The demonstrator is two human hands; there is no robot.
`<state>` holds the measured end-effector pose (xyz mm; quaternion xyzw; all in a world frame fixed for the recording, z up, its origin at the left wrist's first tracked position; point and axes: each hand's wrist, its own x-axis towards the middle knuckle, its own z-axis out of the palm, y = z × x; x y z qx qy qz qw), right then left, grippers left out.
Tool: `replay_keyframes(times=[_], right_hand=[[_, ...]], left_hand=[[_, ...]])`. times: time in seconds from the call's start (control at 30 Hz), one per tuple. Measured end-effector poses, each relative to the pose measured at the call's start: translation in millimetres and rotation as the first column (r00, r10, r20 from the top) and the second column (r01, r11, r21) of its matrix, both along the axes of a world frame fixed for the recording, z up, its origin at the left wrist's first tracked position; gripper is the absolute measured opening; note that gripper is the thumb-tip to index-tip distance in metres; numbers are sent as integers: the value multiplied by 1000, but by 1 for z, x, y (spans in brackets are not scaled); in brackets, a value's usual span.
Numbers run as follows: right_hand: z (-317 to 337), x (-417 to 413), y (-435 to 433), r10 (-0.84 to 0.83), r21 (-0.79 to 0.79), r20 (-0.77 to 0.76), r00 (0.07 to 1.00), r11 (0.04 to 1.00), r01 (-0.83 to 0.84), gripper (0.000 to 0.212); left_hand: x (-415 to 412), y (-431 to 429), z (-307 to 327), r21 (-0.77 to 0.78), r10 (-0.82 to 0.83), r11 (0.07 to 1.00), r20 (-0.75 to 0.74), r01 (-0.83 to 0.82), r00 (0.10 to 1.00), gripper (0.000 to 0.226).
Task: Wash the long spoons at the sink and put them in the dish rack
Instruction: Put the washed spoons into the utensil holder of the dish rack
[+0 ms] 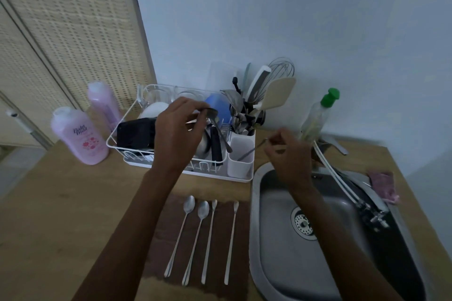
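Several long steel spoons (195,237) lie side by side on a brown mat (238,227) left of the steel sink (276,264). My left hand (176,134) is above the white dish rack (115,139) and pinches a spoon (219,127) by its bowl end, handle slanting down toward the white cutlery holder (241,161). My right hand (288,154) is above the sink's back left corner and pinches another long spoon (252,150), whose far end reaches the cutlery holder.
The rack holds a black container (135,133), a blue cup (217,102), bowls and glasses. Utensils and a whisk (278,73) stand behind. Two pink bottles (78,137) are left; a green-capped soap bottle (318,115), tap hoses (342,178) and a pink cloth (382,184) are right.
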<state>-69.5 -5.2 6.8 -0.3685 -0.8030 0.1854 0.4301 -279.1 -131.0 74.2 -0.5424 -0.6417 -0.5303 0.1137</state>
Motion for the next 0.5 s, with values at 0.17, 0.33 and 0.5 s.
replay_keyframes(times=[0.17,0.33,0.5], right_hand=[[-54,10,-7,49,-37,116,992,998,-45,11],[-64,12,-8,32,-71,216,976,997,-17,18],[-61,11,-8,18,-56,229,973,998,-5,19]], left_hand=[[-4,0,-6,48,63,997,25,-64,998,10],[-5,3,-16,74,67,994,116,-76,991,7],[5,15,-42,69,9,997,200,-23,980,4]])
